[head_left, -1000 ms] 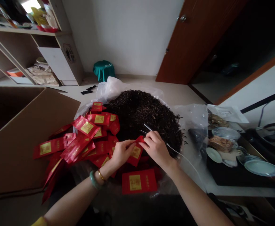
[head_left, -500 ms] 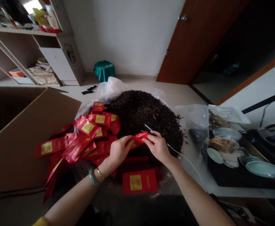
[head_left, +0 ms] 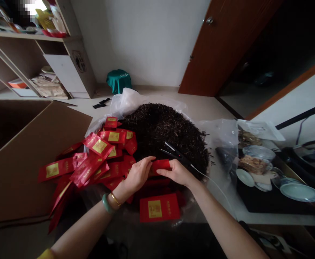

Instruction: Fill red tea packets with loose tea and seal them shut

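Note:
Both my hands hold one small red packet (head_left: 160, 164) flat in front of a big heap of dark loose tea leaves (head_left: 165, 131). My left hand (head_left: 138, 174) pinches its left end and my right hand (head_left: 176, 172) pinches its right end. A black clamp-like tool (head_left: 177, 152) with a white cable (head_left: 214, 182) lies on the tea just behind my right hand. A pile of red packets with gold labels (head_left: 92, 160) lies to the left of my left hand. One more red packet (head_left: 159, 207) lies flat below my hands.
An open cardboard box (head_left: 25, 158) stands at the left. Clear plastic sheeting (head_left: 222, 133) lies under the tea. Bowls and plates (head_left: 257, 165) crowd a dark tray at the right. Shelving (head_left: 39, 57), a green stool (head_left: 119, 80) and a brown door (head_left: 222, 43) stand behind.
The packet was turned from upright with its gold label showing to lying flat, and my hands lowered slightly. The black tool behind my right hand now shows more.

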Action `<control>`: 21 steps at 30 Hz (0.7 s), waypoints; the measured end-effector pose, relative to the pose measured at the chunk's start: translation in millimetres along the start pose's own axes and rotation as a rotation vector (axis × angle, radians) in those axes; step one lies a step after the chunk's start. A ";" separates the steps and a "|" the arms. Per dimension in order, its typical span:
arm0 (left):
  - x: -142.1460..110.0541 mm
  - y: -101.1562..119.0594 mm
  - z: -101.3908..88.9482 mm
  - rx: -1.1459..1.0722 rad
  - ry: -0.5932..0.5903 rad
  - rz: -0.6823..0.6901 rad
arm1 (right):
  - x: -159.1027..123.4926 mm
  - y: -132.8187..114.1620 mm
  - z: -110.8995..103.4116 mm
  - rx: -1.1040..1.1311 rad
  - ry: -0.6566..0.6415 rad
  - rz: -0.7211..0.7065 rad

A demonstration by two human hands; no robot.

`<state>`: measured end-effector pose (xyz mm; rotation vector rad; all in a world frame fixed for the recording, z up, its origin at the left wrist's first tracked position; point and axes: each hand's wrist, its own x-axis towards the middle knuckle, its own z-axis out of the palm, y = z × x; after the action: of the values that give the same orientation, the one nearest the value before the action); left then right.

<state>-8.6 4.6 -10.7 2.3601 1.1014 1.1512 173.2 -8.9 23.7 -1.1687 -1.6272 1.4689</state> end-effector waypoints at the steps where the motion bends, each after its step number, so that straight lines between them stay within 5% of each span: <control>1: 0.0 -0.4 -0.9 0.021 -0.007 0.011 | 0.0 0.2 0.7 0.011 -0.020 0.006; 9: 1.8 0.5 -4.5 0.379 -0.048 0.241 | 3.9 7.6 -0.3 0.008 0.105 -0.009; 21: -4.0 -2.3 -0.5 0.381 -0.065 0.206 | 0.1 3.1 6.3 0.061 0.161 0.173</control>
<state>-11.8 3.2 -13.8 2.8378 1.1632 0.9882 168.0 -11.4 19.7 -1.3844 -1.3924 1.4777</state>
